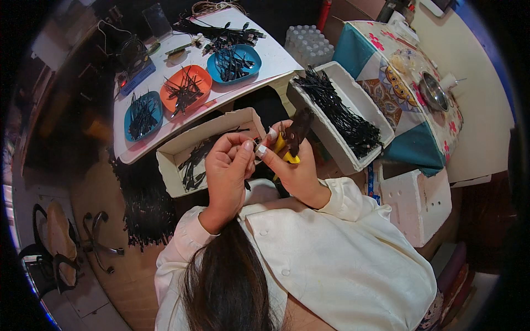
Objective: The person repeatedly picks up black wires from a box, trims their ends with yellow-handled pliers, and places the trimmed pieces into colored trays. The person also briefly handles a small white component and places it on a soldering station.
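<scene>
My left hand [227,169] pinches the end of a thin cable between thumb and forefinger, in front of my chest. A short black piece of it shows below the fingers; the rest is hidden. My right hand [300,169] meets it fingertip to fingertip, its thumb and a finger wrapped in white tape. In the right palm rests a hand tool with yellow grips and a dark metal head [299,128], probably wire strippers. Whether its jaws are apart is unclear. Beneath both hands, an open cardboard box [172,171] holds several black cable pieces [194,159].
A white table [273,53] bears blue bowls [145,136] [254,74] and an orange bowl [203,93] of short black cables. Right of my hands stands a white foam box [354,163] full of black cables. Black cables [145,207] hang at the left, near an office chair [62,244].
</scene>
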Demonstrator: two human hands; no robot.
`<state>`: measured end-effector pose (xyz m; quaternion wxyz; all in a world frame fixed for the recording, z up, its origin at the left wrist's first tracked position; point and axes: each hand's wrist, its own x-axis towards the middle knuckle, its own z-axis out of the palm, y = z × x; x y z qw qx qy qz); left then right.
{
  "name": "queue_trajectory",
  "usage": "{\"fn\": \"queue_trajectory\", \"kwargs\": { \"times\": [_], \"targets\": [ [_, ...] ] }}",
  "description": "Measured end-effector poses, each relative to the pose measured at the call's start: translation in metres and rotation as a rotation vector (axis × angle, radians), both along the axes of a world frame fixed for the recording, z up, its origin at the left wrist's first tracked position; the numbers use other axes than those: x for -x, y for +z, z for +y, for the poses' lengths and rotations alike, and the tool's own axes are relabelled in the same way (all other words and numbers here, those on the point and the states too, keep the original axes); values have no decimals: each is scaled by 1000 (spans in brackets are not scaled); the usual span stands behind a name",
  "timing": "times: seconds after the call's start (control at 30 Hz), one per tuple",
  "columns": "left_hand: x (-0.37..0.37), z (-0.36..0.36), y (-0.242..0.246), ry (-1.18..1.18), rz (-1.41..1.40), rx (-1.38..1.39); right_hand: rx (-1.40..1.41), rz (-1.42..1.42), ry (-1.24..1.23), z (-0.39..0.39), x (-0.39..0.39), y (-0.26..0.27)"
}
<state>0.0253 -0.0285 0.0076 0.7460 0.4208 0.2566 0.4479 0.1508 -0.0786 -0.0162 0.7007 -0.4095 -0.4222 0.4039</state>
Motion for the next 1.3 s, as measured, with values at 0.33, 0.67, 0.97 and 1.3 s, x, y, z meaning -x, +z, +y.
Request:
{"fn": "queue_trajectory", "kwargs": {
  "times": [0.33,0.67,0.97,1.3],
  "targets": [
    [12,2,11,-6,-29,37,431,117,613,-16,-29,25],
    [11,-1,13,113,78,-126,423,-4,650,-19,-23,28],
    [7,-8,18,237,228,-380,371,-69,613,-19,-22,25],
    [6,-10,15,281,312,-481,253,-590,397,-15,-25,30]
  ]
}}
